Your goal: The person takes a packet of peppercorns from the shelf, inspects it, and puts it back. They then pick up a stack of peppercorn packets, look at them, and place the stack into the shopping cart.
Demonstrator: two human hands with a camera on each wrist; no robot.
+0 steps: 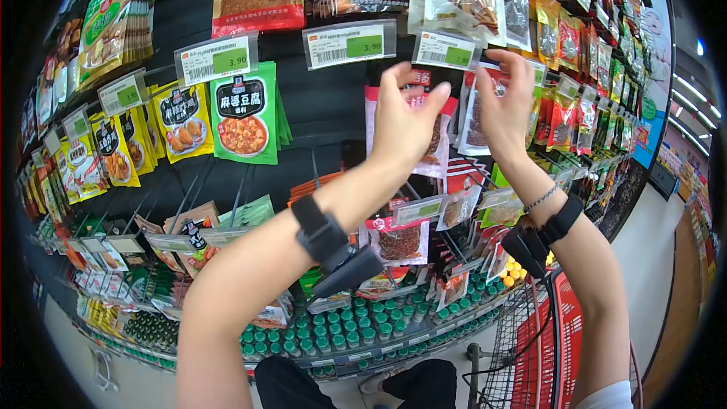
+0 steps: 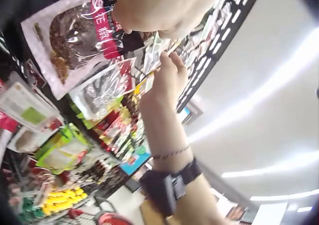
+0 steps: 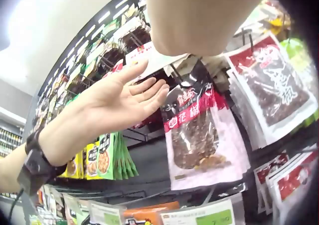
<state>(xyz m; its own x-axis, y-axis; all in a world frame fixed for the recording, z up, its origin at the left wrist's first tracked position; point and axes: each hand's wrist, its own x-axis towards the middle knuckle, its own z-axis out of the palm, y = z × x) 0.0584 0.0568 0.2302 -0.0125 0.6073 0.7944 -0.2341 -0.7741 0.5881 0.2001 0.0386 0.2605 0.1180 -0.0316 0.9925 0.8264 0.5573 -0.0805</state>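
Shop racks hold hanging packets. Left hand lies open, fingers straight against a spice pouch; right hand pinches a price tag, fingertips partly hidden.

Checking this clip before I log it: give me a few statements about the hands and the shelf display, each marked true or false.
1. Both hands are raised to the hanging packets at the top of the display. True: the left hand lies against the red and clear spice packet, and the right hand is up at the neighbouring packets.
2. The left hand is clenched in a fist. False: its fingers are straight.
3. A green packet hangs to the left of the hands. True.
4. The price tags show red patches. False: they are green.
5. Green-capped bottles line the shelf below. True.
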